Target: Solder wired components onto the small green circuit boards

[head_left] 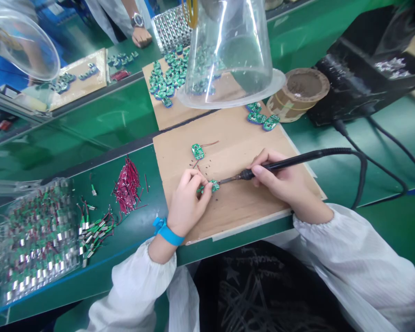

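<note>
Green factory workbench, tan cardboard sheet [249, 138] lying on it at lower centre. Left hand [186, 203], blue wristband [168, 232] on its wrist, pinches a small green circuit board [210, 186] between fingers, board's long axis running roughly left-right, just right of that hand, which is the nearer one. Right hand [283, 177] closed around a black soldering iron [307, 157], shaft pointing left, metal tip at the board's right end. Farther up, loose green board with red wires [197, 151]; clear plastic dome [228, 55] at upper centre.
</note>
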Motion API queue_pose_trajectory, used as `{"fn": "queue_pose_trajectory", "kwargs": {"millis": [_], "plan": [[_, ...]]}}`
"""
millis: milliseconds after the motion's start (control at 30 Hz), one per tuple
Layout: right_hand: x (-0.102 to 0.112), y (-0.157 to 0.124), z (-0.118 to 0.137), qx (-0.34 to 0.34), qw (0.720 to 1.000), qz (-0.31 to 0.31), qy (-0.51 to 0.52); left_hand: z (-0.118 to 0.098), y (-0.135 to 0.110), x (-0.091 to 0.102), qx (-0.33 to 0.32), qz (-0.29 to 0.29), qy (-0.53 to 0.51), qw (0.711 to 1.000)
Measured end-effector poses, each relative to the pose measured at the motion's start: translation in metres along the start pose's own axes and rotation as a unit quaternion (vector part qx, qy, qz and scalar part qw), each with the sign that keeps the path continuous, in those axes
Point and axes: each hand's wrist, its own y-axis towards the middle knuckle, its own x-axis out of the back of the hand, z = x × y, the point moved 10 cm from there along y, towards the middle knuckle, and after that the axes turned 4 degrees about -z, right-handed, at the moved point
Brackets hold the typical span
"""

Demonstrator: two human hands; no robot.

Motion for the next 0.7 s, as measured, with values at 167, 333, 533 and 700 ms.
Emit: {"fn": "queue_pose_trajectory", "kwargs": {"millis": [167,333,533,700], "plan": [[0.000,0.000,-0.001,0.002,1.000,0.004,-0.007,0.001,0.000,-0.001,0.008,0.001,-0.002,1.000],[0.005,0.000,0.000,0.000,1.000,-0.023,0.006,0.002,0.000,-0.001,0.008,0.002,-0.004,1.000],[0.013,-0.001,-0.008,-0.016,0.998,-0.060,0.014,-0.001,0.002,0.000,0.003,0.002,-0.003,1.000],[0.013,-0.001,-0.007,-0.014,0.998,-0.062,0.018,-0.001,0.002,0.002,0.004,0.004,-0.015,1.000]]}}
